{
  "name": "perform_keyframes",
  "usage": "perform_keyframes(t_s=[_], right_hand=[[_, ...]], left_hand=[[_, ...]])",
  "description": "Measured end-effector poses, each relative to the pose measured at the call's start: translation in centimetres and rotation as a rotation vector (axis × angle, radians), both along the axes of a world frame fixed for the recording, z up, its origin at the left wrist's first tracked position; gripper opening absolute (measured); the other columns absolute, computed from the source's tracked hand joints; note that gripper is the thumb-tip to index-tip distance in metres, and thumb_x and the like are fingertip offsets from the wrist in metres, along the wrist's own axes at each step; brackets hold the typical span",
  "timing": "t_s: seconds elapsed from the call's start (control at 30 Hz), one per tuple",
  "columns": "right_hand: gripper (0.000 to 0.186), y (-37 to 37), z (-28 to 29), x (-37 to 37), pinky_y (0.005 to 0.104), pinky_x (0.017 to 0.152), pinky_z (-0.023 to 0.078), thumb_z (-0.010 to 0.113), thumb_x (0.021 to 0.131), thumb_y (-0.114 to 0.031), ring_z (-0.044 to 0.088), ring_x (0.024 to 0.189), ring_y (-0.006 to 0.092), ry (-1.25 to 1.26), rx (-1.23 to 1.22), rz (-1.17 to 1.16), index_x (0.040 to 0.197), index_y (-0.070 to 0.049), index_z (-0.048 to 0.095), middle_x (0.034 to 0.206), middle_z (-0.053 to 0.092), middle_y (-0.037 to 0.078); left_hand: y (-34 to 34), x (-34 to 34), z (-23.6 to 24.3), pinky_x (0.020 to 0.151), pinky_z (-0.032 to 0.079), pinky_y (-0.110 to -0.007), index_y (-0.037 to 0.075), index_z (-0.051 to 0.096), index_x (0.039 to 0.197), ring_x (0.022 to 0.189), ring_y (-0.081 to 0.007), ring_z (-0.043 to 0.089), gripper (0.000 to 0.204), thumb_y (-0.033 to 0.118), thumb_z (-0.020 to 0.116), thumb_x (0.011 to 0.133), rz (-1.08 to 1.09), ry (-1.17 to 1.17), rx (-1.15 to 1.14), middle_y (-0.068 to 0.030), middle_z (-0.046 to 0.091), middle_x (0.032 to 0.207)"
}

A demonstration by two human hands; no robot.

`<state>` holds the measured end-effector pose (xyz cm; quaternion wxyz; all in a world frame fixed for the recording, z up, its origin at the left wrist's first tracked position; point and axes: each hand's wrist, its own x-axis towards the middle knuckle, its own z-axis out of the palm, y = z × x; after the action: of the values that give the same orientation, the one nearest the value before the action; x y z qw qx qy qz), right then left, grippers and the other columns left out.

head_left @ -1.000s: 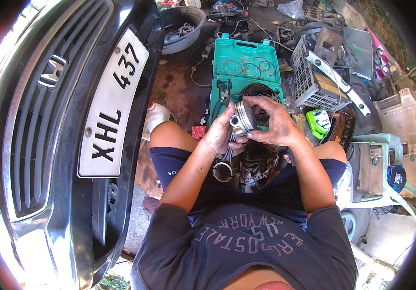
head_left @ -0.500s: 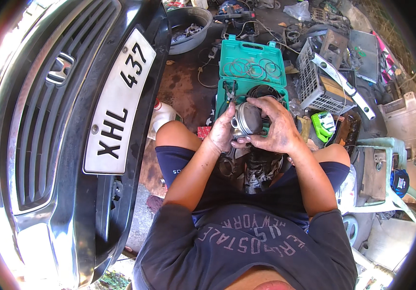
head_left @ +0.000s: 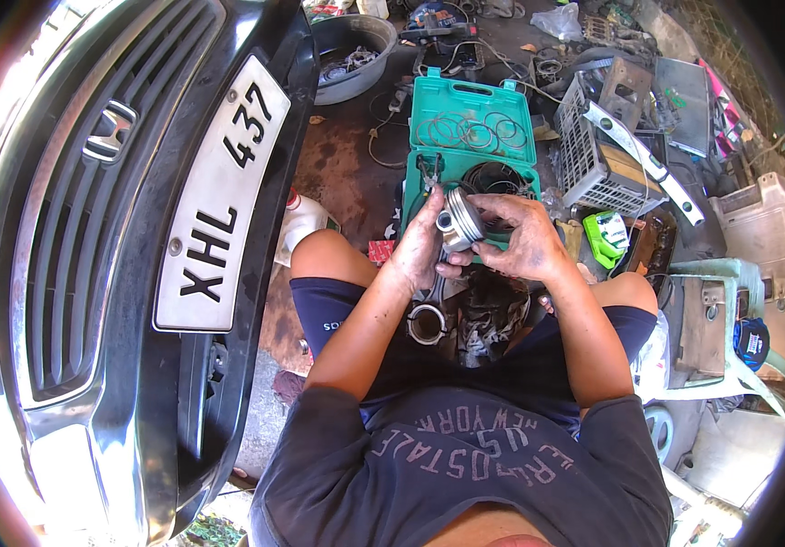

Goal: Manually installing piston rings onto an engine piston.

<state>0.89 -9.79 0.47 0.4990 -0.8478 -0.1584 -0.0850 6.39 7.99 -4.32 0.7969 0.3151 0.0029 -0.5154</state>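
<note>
Centre frame: our left hand (head_left: 420, 251) and right hand (head_left: 524, 246) both clamp the piston (head_left: 459, 221), its axis tilted up-right, above the green case (head_left: 470, 109).

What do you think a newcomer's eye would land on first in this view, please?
Probably the metal piston at the centre, gripped between the grimy left hand and right hand above the person's lap. Next comes the open green tool case on the ground just beyond the hands, with thin rings lying on it. The black car front with its grille fills the left side.
</note>
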Motion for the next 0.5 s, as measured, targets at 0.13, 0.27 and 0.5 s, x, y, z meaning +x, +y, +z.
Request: perform_keyframes(t_s=[0.13,0.27,0.5], right_hand=[[0.045,0.2,0.1,0.0,0.0310,0.077,0.053,0.068,0.065,0.004,0.065,0.092,0.0221,0.026,0.039,-0.010,0.109,0.000,0.061,0.099,0.064,0.013],[0.041,-0.4,-1.3,0.3,0.0309,0.077,0.053,0.068,0.067,0.006,0.065,0.089,0.0224,-0.027,0.051,0.000,0.107,-0.001,0.062,0.099,0.063,0.013],[0.036,0.3,-1.6,0.3,0.0270,0.072,0.052,0.071,0.067,0.005,0.063,0.081,0.0179,-0.164,0.048,-0.047,0.102,-0.001,0.063,0.093,0.062,0.010]], left_hand=[[0.3,0.2,0.4,0.036,0.024,-0.016,0.016,0.057,0.100,0.048,-0.0090,0.041,0.066,0.076,0.039,0.080,0.008,0.067,-0.010,-0.0041,0.058,0.076],[0.3,0.2,0.6,0.035,0.024,-0.015,0.015,0.057,0.100,0.048,-0.0083,0.041,0.067,0.076,0.038,0.080,0.040,0.108,-0.038,-0.0047,0.059,0.079],[0.5,0.3,0.4,0.033,0.024,-0.015,0.001,0.055,0.100,0.046,-0.0068,0.038,0.088,0.082,0.032,0.076,0.031,0.174,-0.117,-0.0089,0.058,0.082]])
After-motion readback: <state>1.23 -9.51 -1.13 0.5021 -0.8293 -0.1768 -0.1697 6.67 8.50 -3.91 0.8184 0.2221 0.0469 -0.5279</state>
